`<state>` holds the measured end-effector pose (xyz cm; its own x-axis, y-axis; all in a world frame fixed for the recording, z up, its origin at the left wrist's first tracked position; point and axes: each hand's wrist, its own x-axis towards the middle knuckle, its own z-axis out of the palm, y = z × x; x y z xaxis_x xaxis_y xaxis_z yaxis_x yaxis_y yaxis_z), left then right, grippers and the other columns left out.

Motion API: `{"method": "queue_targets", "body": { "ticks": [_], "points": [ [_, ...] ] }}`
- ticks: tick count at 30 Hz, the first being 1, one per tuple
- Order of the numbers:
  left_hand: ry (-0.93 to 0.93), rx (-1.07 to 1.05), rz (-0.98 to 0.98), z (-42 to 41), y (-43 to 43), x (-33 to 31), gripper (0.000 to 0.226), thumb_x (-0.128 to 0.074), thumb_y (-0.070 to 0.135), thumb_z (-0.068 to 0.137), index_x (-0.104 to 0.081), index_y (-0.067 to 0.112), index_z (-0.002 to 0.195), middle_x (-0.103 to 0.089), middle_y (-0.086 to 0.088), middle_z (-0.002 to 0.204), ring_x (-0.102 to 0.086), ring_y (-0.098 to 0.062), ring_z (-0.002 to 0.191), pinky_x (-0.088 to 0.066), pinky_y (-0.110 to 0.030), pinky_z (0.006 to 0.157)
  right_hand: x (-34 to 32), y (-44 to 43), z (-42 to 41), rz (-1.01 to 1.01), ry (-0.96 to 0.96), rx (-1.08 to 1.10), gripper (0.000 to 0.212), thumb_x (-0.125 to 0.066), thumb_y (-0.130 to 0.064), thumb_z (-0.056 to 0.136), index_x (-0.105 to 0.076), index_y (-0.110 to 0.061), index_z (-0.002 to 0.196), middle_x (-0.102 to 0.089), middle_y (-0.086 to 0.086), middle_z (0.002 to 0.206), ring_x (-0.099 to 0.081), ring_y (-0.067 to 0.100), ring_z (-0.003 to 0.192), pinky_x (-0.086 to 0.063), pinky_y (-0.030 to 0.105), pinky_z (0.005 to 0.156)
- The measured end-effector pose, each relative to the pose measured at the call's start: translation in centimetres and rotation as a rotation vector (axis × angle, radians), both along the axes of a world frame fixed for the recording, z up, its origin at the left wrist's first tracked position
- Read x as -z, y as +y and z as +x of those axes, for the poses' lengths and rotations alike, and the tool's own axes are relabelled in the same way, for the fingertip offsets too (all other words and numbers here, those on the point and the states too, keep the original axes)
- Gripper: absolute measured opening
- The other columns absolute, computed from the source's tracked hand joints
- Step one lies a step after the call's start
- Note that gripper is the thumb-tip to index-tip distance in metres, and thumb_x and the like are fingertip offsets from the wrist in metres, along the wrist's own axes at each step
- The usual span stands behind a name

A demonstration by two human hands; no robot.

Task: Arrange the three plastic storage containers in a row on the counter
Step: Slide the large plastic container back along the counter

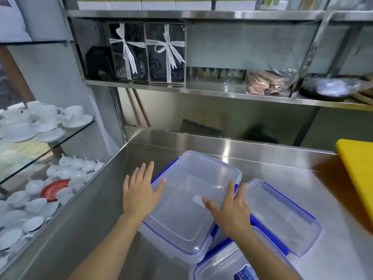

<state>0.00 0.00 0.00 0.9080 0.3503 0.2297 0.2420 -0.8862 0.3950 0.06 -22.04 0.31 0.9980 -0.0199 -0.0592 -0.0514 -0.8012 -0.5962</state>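
Note:
Three clear plastic containers with blue-clipped lids sit close together on the steel counter (282,164). The largest container (187,215) is in the middle, turned at an angle. My left hand (139,190) lies flat against its left edge, thumb on the lid. My right hand (232,213) rests on its right side, fingers spread over the lid. A smaller container (282,217) lies to the right, touching the large one. The third container (228,265) is at the bottom edge, partly cut off and partly hidden by my right forearm.
A yellow cutting board (357,174) lies at the right edge of the counter. Left of the counter, glass shelves (66,136) hold white cups, saucers and teapots. Steel shelves above the counter carry ribboned gift boxes (147,53) and bagged items.

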Motion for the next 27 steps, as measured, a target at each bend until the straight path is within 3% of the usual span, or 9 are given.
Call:
{"method": "queue_targets", "body": {
  "ticks": [4,8,13,16,19,21,24,27],
  "points": [
    [0.110,-0.025,-0.092,0.1,0.6,0.8,0.067,-0.044,0.052,0.090,-0.022,0.024,0.146,-0.029,-0.002,0.153,-0.031,-0.022,0.138,-0.023,-0.042,0.112,2.0,1.0,0.2,0.216,0.225,0.011,0.099,-0.053,-0.067,0.074,0.006,-0.029,0.143,-0.002,0.015,0.155,-0.036,0.040,0.132,-0.041,0.053,0.104],
    [0.224,-0.049,-0.217,0.0,0.3,0.6,0.056,-0.043,0.051,0.090,-0.034,0.024,0.139,-0.046,-0.006,0.139,-0.050,-0.031,0.121,-0.041,-0.041,0.094,2.7,1.4,1.0,0.265,0.195,-0.016,0.097,-0.057,-0.057,0.079,0.009,-0.027,0.144,-0.006,0.012,0.154,-0.033,0.037,0.133,-0.041,0.052,0.105],
    [0.276,-0.117,-0.175,-0.6,-0.7,0.4,0.053,-0.035,0.048,0.094,-0.033,0.016,0.137,-0.044,-0.013,0.134,-0.047,-0.035,0.119,-0.040,-0.044,0.092,2.0,0.7,3.9,0.446,0.189,-0.160,0.091,-0.068,-0.050,0.075,-0.009,-0.035,0.143,-0.025,0.003,0.146,-0.037,0.031,0.129,-0.041,0.053,0.105],
    [0.339,-0.099,-0.198,-1.2,-1.1,0.3,0.060,-0.034,0.048,0.094,-0.024,0.011,0.141,-0.036,-0.016,0.139,-0.044,-0.036,0.121,-0.039,-0.043,0.092,2.8,-0.6,7.0,0.412,0.251,-0.269,0.098,-0.069,-0.068,0.059,-0.016,-0.047,0.138,-0.036,0.002,0.141,-0.041,0.030,0.128,-0.042,0.056,0.102],
    [0.421,0.018,-0.250,-2.0,-0.1,-0.3,0.078,-0.042,0.058,0.088,-0.011,0.016,0.146,-0.019,-0.014,0.151,-0.030,-0.033,0.134,-0.032,-0.044,0.104,1.6,-0.6,7.9,0.236,0.266,-0.324,0.096,-0.064,-0.071,0.060,-0.016,-0.043,0.139,-0.035,0.005,0.143,-0.044,0.031,0.126,-0.047,0.057,0.098],
    [0.509,0.197,-0.186,-2.7,0.7,-1.0,0.100,-0.051,0.073,0.073,0.005,0.033,0.147,0.012,-0.003,0.158,0.004,-0.026,0.145,-0.011,-0.045,0.115,0.3,0.0,7.0,0.023,0.207,-0.342,0.099,-0.060,-0.070,0.065,-0.010,-0.035,0.143,-0.021,0.004,0.152,-0.036,0.033,0.133,-0.042,0.055,0.104],
    [0.620,0.460,-0.104,-3.4,1.2,-1.3,0.124,-0.052,0.089,0.041,0.022,0.054,0.134,0.037,0.010,0.148,0.035,-0.015,0.136,0.009,-0.041,0.116,-0.6,0.0,5.1,-0.238,0.287,-0.582,0.118,-0.059,-0.076,0.059,0.012,-0.035,0.144,0.016,0.003,0.157,0.009,0.036,0.144,-0.015,0.057,0.117],
    [0.668,0.539,-0.027,-3.4,1.4,-0.4,0.123,-0.071,0.070,0.054,0.020,0.055,0.135,0.039,0.011,0.146,0.042,-0.015,0.132,0.013,-0.043,0.116,-0.9,-0.7,3.5,-0.486,0.344,-0.756,0.126,-0.070,-0.064,0.062,0.025,-0.035,0.140,0.037,0.004,0.150,0.031,0.031,0.138,0.002,0.053,0.116]
  ]
}}
